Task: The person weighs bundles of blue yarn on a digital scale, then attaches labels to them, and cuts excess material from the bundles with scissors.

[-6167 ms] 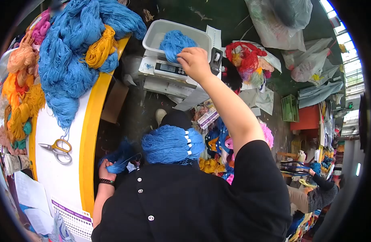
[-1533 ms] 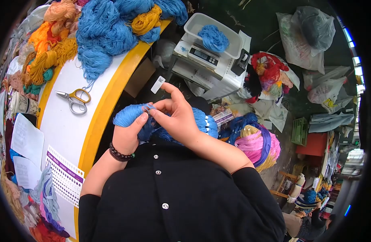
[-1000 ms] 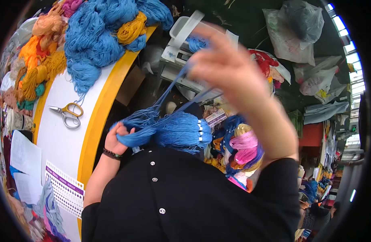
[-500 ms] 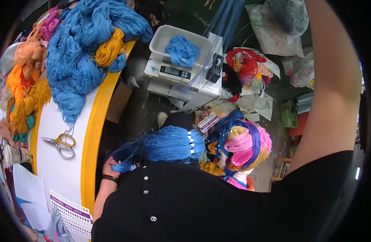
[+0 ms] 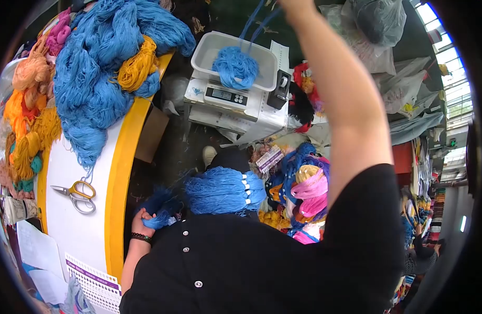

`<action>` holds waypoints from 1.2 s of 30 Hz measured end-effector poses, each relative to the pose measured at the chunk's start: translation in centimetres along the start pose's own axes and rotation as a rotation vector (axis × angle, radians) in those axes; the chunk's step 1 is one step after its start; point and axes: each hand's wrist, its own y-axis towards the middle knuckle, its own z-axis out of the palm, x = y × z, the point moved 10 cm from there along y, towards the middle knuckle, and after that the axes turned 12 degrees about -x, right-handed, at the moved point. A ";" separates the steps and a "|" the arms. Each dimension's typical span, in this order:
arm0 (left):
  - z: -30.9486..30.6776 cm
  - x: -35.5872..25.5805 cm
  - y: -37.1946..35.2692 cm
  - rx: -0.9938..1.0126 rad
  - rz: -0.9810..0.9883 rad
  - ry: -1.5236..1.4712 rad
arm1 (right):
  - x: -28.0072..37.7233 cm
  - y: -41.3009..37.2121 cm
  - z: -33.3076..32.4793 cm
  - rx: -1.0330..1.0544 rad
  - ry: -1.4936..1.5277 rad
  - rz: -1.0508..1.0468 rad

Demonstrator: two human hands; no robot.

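My left hand (image 5: 143, 223), a beaded bracelet at its wrist, is closed around a bunch of blue yarn (image 5: 158, 220) beside the table edge. A thick bundle of blue yarn (image 5: 214, 191), bound with several white ties, lies across my lap. My right hand (image 5: 297, 5) is raised at the top edge, its fingers cut off by the frame. Close to it, blue strands (image 5: 257, 31) run upward from the loose blue yarn (image 5: 235, 67) in a white plastic tray (image 5: 198, 57). The tray sits on a digital scale (image 5: 225, 97).
Left, a yellow-edged white table (image 5: 89, 235) holds scissors (image 5: 76, 194), a blue yarn heap (image 5: 94, 78) and orange-yellow yarn (image 5: 139, 65). Multicoloured skeins (image 5: 309, 191) lie right of my lap. Plastic bags (image 5: 382, 31) stand behind. Another person (image 5: 421, 251) is at far right.
My right arm has swung left and its wrist has come into view at the top. The blue strands above the tray have shifted left. My left hand keeps its hold on the yarn.
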 end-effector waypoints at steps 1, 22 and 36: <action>0.1 0.1 0.0 0.005 -0.003 -0.001 | -3.1 -2.0 0.7 0.148 -0.221 0.072; 0.7 0.2 -1.6 -0.006 0.045 0.081 | -10.8 -23.3 -7.2 0.420 -0.540 -0.082; 0.5 0.2 -1.5 0.026 0.035 0.038 | -10.0 -25.1 -5.5 0.530 -0.668 -0.298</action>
